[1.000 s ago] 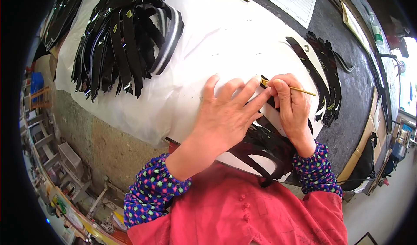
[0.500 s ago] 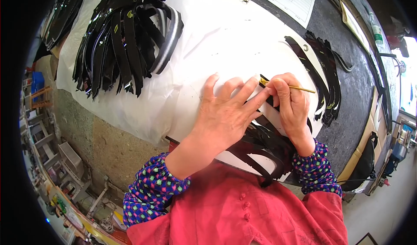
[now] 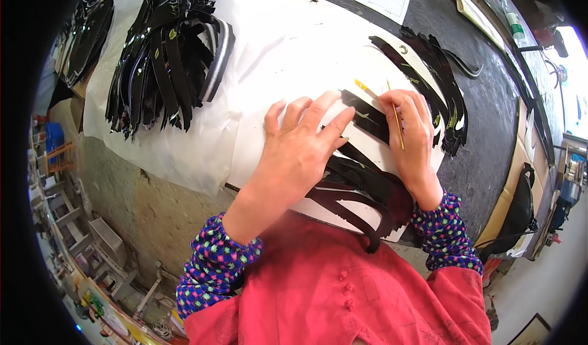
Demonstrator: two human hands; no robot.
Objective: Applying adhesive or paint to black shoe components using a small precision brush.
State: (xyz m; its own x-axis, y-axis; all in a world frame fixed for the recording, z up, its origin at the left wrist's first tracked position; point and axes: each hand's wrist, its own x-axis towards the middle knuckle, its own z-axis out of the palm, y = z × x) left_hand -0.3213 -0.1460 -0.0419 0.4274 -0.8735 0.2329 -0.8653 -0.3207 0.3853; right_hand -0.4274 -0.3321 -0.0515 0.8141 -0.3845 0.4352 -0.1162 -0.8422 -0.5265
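On the white board [image 3: 269, 45], my left hand [image 3: 297, 146] lies with its fingers spread. Its fingertips and thumb rest at the end of a flat black strip [image 3: 370, 117] that bears a small yellow-green mark. My right hand [image 3: 409, 131] is closed in a pinch beside that strip, around a thin gold-coloured stick [image 3: 398, 121]. A short yellow piece [image 3: 364, 86] sticks out by the right fingertips; whether it is loose or pinched there, I cannot tell. Several more black strips [image 3: 361, 183] lie in a loose bunch below my hands, partly over the board's near edge.
A large heap of black strips [image 3: 162, 69] sits on translucent sheeting [image 3: 165, 155] at left. Another row of black strips [image 3: 450, 94] lies at the board's right side. Beyond are the dark tabletop [image 3: 490, 100], a printed sheet [image 3: 392, 2] and a bottle [image 3: 513, 20].
My right hand has turned, swinging the stick from nearly level to nearly upright. My left hand has shifted a little left, uncovering more of the black strip. The whole view has shifted slightly.
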